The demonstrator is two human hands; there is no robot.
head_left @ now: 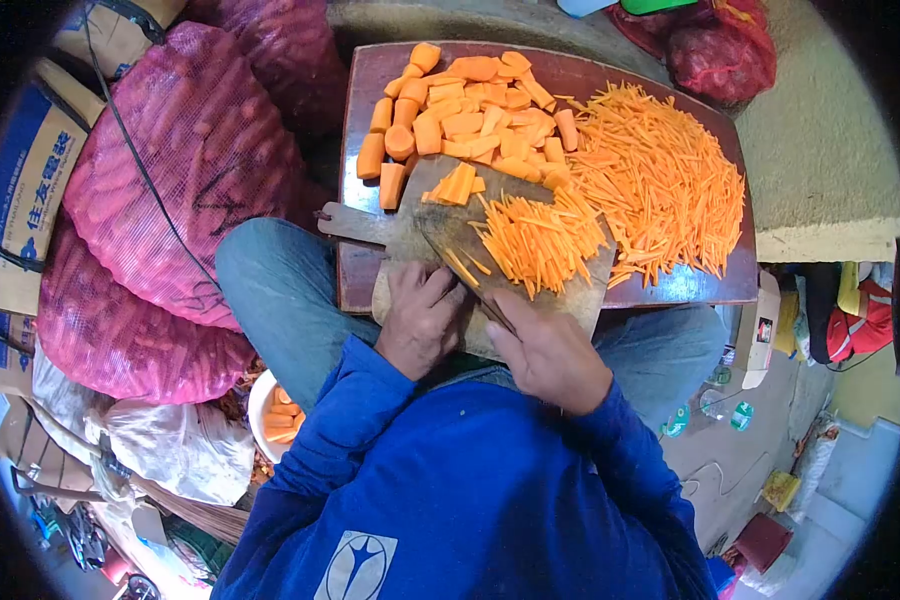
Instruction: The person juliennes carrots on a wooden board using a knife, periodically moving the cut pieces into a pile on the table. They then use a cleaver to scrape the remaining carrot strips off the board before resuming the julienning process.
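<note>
My right hand point(553, 352) is wrapped around the handle of a knife point(473, 284), whose dark blade slants up and left across the wooden cutting board point(410, 180). Close by the blade, my left hand point(424, 312) presses down on the board with curled fingers; whatever lies under them is hidden. A few thin carrot strips point(462, 268) rest along the blade. To its right sits a heap of cut carrot sticks point(540, 240) on the board. Some flat carrot slices point(455, 185) lie at the board's far edge.
Behind the board, peeled carrot chunks point(470, 110) and a large pile of carrot strips point(665, 185) cover much of the dark red table point(370, 70). Mesh sacks point(185, 170) stand at the left, above a white bucket point(260, 410) with carrots. Bottles point(678, 420) lie on the floor, right.
</note>
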